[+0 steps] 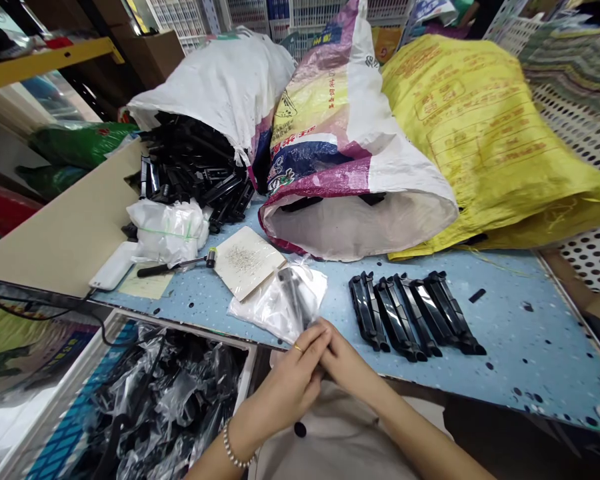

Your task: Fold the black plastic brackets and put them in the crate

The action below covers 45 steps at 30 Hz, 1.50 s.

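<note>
My left hand (297, 373), with a ring and a beaded bracelet, is closed with its fingers against my right hand (341, 357) at the table's front edge. From between both hands a blurred black plastic part (294, 293) points away from me, seemingly inside a clear plastic bag. The fingertips' exact grip is hidden. Beneath it lies a stack of clear plastic bags (260, 317), next to a square pale board (245, 260) with a speckled, worn top. To the right, several glossy black plastic parts (393, 317) lie side by side on the blue table (520, 313).
A white sack (220, 73) spills black parts (195, 167) at the back left. A printed sack (330, 153) and a yellow sack (480, 133) stand beside it. A hammer (155, 270) lies near a white phone-like device (113, 267). Bagged parts (170, 400) fill a bin below left.
</note>
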Each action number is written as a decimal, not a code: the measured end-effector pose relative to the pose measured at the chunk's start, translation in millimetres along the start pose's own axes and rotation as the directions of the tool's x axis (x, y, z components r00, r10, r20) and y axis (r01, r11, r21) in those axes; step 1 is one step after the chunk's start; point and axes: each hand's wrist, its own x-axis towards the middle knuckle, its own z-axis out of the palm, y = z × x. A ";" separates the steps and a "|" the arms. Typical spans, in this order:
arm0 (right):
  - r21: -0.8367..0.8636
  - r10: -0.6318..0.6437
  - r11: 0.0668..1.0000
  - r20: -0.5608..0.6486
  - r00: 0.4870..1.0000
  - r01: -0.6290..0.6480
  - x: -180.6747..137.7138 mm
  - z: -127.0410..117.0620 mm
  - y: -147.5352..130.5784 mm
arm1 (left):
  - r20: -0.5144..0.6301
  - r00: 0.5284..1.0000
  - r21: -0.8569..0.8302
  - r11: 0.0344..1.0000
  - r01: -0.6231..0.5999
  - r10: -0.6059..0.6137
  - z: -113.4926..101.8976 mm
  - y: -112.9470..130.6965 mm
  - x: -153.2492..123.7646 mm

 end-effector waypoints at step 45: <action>0.391 -0.014 0.919 -0.117 0.993 0.059 37.3 -20.1 -32.7 | -0.342 0.897 0.168 0.921 0.351 -0.280 -32.6 -76.5 47.6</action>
